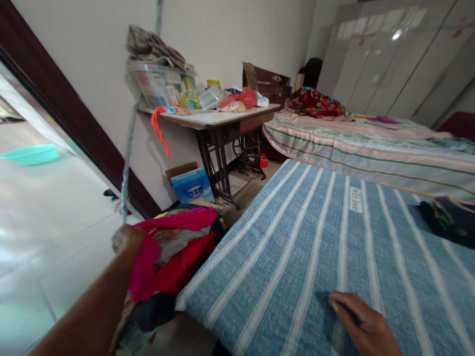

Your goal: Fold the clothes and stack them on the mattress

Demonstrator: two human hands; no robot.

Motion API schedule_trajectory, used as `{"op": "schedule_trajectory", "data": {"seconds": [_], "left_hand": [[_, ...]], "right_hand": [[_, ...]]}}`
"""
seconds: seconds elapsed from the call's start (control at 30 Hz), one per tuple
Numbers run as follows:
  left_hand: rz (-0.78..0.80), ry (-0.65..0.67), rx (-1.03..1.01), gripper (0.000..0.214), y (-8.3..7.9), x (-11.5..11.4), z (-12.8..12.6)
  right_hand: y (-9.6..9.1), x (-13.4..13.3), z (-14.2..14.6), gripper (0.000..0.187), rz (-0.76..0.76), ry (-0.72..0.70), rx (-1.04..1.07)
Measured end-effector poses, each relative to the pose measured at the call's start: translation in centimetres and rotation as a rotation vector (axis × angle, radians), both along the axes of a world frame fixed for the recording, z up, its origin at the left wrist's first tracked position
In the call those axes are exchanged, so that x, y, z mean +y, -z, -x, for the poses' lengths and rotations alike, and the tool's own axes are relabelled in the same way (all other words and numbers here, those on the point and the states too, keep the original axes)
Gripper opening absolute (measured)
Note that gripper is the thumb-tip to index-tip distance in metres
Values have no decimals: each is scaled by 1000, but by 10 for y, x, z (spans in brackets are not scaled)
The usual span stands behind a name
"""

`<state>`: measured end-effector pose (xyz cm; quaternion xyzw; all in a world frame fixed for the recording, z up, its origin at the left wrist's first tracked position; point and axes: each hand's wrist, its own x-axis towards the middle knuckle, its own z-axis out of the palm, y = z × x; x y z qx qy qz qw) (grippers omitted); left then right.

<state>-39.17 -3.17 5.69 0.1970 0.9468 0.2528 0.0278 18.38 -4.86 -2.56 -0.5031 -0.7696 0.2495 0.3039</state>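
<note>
The person's left hand [128, 238] is closed around a corner of a bright pink cloth [143, 274], which drapes over a heap of clothes beside the bed edge, partly covering a red cloth [187, 262] and a grey one [187, 242]. The right hand [373, 329] is half curled, thumb and forefinger tips close together, over a blue striped cover [297, 237]; whether it pinches or touches anything, one cannot tell. Farther along that cover are a "With love" patch [356, 200] and dark folded clothing [451, 220]. Beyond the heap stands a blue box [192, 185], near a cluttered table [213, 118] against the wall.
</note>
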Motion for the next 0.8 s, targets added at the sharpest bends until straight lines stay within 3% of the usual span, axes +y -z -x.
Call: {"op": "schedule_trajectory", "data": {"seconds": [0.1, 0.23, 0.33, 0.43, 0.57, 0.63, 0.67, 0.73, 0.8], "left_hand": [[55, -102, 104, 20, -30, 14, 6], [32, -95, 228, 36, -79, 38, 0], [-122, -34, 310, 42, -123, 59, -20], [-371, 15, 435, 37, -175, 83, -61], [-714, 392, 492, 35, -237, 96, -161], [-934, 710, 371, 37, -251, 82, -226], [-962, 927, 247, 32, -252, 70, -258], [-783, 1437, -29, 19, -242, 41, -314], [-430, 1897, -273, 11, -219, 18, -350]], "right_hand": [[2, -2, 0, 24, -21, -12, 13], [4, -8, 2, 25, -39, -10, 52], [6, -12, 4, 24, -44, 34, 94], [8, -14, 6, 23, -24, 59, 144], [6, -15, 11, 22, 65, 103, 251], [1, -15, 13, 23, 163, 156, 363], [-2, -14, 13, 24, 222, 200, 448], [-7, -13, 7, 28, 329, 318, 681], [-11, -11, -7, 32, 351, 424, 889]]}}
